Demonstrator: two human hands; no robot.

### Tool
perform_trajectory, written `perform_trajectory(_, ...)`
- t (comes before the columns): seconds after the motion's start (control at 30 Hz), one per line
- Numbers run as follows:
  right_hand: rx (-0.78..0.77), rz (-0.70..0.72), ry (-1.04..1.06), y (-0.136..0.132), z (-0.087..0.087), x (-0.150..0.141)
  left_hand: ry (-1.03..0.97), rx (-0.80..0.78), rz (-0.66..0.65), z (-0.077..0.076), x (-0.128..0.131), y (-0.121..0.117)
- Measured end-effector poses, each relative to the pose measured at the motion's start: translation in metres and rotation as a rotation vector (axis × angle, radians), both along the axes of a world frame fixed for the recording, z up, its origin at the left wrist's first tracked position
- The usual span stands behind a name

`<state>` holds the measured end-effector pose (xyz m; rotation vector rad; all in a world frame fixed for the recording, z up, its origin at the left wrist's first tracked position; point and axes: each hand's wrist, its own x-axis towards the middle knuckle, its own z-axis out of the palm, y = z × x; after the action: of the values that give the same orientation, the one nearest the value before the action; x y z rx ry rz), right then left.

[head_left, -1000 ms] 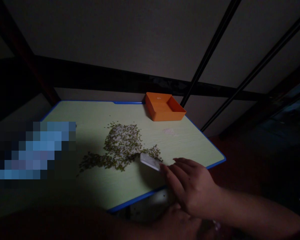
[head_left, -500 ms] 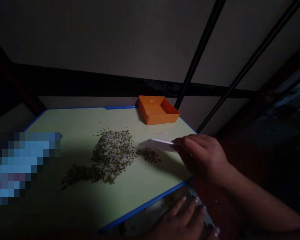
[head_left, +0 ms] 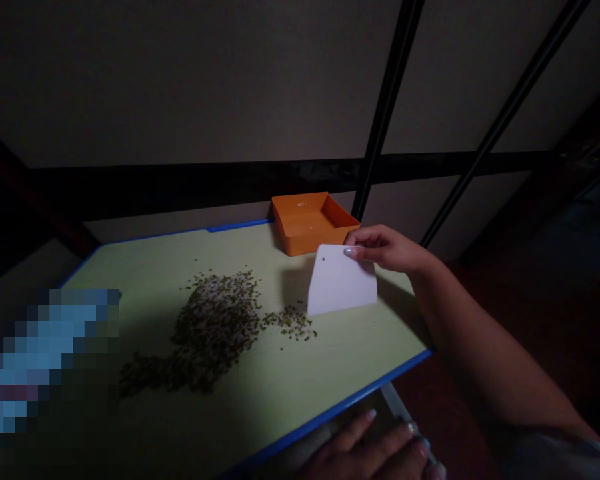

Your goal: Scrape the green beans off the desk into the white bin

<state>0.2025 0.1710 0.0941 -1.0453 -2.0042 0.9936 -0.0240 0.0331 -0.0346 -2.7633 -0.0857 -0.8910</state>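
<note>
My right hand (head_left: pixel 375 248) pinches the top edge of a white dough scraper (head_left: pixel 343 283), which stands nearly upright with its broad edge low over the table. A small scatter of green grains (head_left: pixel 293 322) lies just left of the scraper. Farther left is a larger heap of mixed green and whitish grains (head_left: pixel 217 313), with a dark tail toward the lower left. At the bottom, my left hand (head_left: pixel 370 448) lies with fingers stretched out, below the table's front edge by an open drawer (head_left: pixel 393 400); it holds nothing I can see.
An orange open tray (head_left: pixel 307 243) stands at the table's back right, just behind the scraper. The pale table (head_left: pixel 145 267) has a blue rim. A pixelated blue shape (head_left: pixel 45 367) covers the left side. Dark-framed panels (head_left: pixel 205 87) rise behind.
My right hand has lifted and turned the scraper from nearly flat to upright, moving it right and back. The patch of pale grains is now out of sight. My left hand stays low.
</note>
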Motion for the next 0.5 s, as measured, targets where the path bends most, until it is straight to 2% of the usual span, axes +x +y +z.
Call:
perform_trajectory(0.07, -0.060, 0.001, -0.051, -0.002, 0.001, 0.007, -0.076, 0.085, 0.011, 0.012, 0.004, 0.001)
perform_trajectory(0.2, -0.136, -0.040, -0.174, -0.003, 0.003, 0.015, -0.140, 0.084, 0.059, 0.024, 0.007, -0.003)
perform_trajectory(0.27, -0.135, -0.050, -0.196, -0.002, 0.003, 0.015, -0.166, 0.076, 0.067, 0.023, 0.007, -0.007)
perform_trajectory(0.5, -0.098, -0.017, -0.236, 0.000, -0.002, 0.008, -0.074, 0.045, 0.086, 0.014, 0.004, -0.013)
